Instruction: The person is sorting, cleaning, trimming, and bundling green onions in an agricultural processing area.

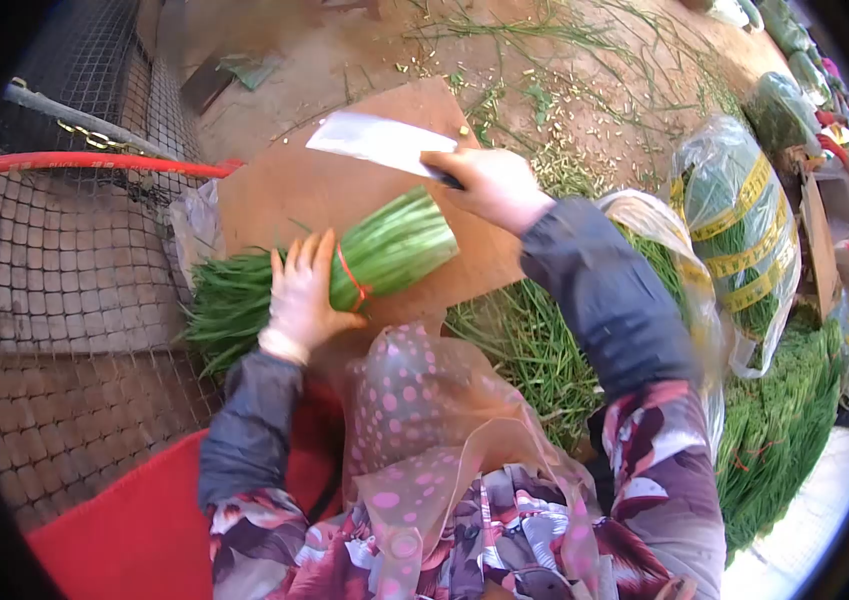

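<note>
A thick bundle of green chives (399, 240), tied with a red band (349, 272), lies slantwise on a brown board (279, 190), its cut stem ends pointing right. My left hand (302, 290) grips the bundle from above just left of the band, with the fingers over the top and the thumb on the near side. In my right hand (494, 180) is a cleaver (369, 140), held by its dark handle. Its broad blade points left above the board, beyond the bundle and apart from it.
Cut stem bits and loose leaves (584, 110) litter the ground. To the right stand plastic-wrapped bundles of greens (744, 220) and a large pile of greens (784, 430). Black netting (74, 270) and a red hose (94, 163) run along the left. Trimmings (534, 340) lie by my right arm.
</note>
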A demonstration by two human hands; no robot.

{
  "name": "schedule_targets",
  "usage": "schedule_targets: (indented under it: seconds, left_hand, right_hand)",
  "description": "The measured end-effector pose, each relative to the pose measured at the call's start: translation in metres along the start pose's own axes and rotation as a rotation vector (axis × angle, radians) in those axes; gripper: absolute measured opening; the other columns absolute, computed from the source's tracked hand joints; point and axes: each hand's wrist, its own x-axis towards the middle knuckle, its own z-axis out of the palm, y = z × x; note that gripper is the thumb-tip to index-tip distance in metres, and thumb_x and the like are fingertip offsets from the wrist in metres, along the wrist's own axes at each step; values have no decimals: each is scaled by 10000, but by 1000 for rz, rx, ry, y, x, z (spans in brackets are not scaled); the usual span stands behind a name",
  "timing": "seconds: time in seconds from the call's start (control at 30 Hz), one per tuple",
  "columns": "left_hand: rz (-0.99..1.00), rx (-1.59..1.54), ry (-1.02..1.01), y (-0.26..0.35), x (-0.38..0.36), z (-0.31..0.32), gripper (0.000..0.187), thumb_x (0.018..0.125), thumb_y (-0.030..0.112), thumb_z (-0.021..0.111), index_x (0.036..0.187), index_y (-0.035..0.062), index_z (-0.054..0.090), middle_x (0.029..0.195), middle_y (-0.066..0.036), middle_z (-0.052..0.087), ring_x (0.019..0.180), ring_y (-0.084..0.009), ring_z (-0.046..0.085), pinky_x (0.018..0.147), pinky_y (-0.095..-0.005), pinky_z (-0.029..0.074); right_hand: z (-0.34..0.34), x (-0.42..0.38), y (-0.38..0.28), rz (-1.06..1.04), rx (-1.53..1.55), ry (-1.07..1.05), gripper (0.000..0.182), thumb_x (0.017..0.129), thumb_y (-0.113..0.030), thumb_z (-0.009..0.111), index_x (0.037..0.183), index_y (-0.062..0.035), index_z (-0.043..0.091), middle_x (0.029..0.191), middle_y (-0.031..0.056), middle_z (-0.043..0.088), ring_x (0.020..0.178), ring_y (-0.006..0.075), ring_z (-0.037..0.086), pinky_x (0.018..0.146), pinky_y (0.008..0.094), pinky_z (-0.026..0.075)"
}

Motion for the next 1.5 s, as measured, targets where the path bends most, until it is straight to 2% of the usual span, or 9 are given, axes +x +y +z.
schedule_targets:
  seconds: [0.17, 0.5, 0.73, 0.97, 1.13, 1.23, 1.3, 1.4, 1.5]
  left_hand:
    - [-91, -36, 164, 14, -8, 27, 1219, 394, 335, 891, 1421, 56, 297, 1335, -141, 424, 1253, -339, 400, 1071, -569, 262]
    - [-114, -89, 147, 6, 4, 25, 1100, 439, 314, 872, 1376, 59, 355, 1236, -112, 479, 1173, -296, 453, 1026, -537, 310]
    - [-132, -9, 146, 14, -8, 27, 1122, 457, 333, 879, 1396, 62, 328, 1283, -116, 446, 1198, -302, 427, 1036, -564, 293]
    - [-126, 4, 188, 20, -11, 29, 1152, 466, 342, 878, 1416, 56, 293, 1315, -121, 431, 1229, -324, 405, 1051, -575, 279]
    - [-95, -15, 304, 19, -15, 36, 1077, 487, 360, 864, 1385, 53, 355, 1327, -132, 438, 1236, -339, 406, 1062, -582, 264]
    - [-99, -32, 258, 18, -13, 32, 1093, 476, 363, 867, 1389, 57, 350, 1332, -128, 434, 1250, -343, 395, 1079, -571, 248]
    - [-102, -38, 236, 14, -8, 34, 1110, 455, 349, 872, 1389, 57, 349, 1326, -134, 433, 1267, -348, 382, 1091, -566, 232]
    - [-61, -90, 193, 7, -2, 31, 1109, 439, 313, 872, 1380, 44, 349, 1304, -157, 445, 1276, -343, 382, 1088, -561, 236]
    - [-45, -199, 61, -10, 11, 24, 1017, 504, 348, 840, 1358, 49, 378, 1243, -136, 503, 1233, -317, 446, 1060, -537, 289]
  right_hand:
    - [65, 120, -26, -294, 14, -286, 401, 772, -218, 652, 1172, -237, 641, 946, 87, 686, 877, 292, 656, 776, 404, 520]
    - [-27, 5, -51, 274, 80, -76, 483, 691, -507, 761, 603, -44, 652, 533, 118, 570, 490, 265, 573, 496, 382, 448]
    - [18, -13, -74, 404, -169, -209, 410, 730, -449, 687, 641, -48, 681, 636, 163, 630, 634, 328, 649, 599, 421, 503]
    - [-11, -72, 79, 671, -465, -275, 180, 782, -187, 582, 862, -78, 702, 810, 175, 677, 776, 344, 669, 694, 448, 521]
    - [20, 16, 36, -195, -181, -10, 288, 743, -108, 623, 1018, -171, 680, 1192, 66, 613, 1131, 291, 555, 895, 438, 477]
    - [55, 64, 30, -248, -157, -100, 245, 772, -205, 661, 1015, -207, 688, 1202, 45, 603, 1252, 294, 463, 936, 441, 445]
    - [60, 78, 37, -56, -174, -370, 168, 770, -246, 658, 913, -180, 717, 1073, 93, 658, 1136, 318, 554, 886, 431, 477]
    - [68, 49, 96, 333, -279, -106, 185, 755, -241, 648, 872, -115, 718, 847, 163, 674, 828, 353, 651, 760, 432, 520]
    - [-7, -46, 96, 501, -180, -119, 323, 760, -279, 658, 1054, -153, 699, 1042, 143, 670, 973, 310, 638, 823, 421, 507]
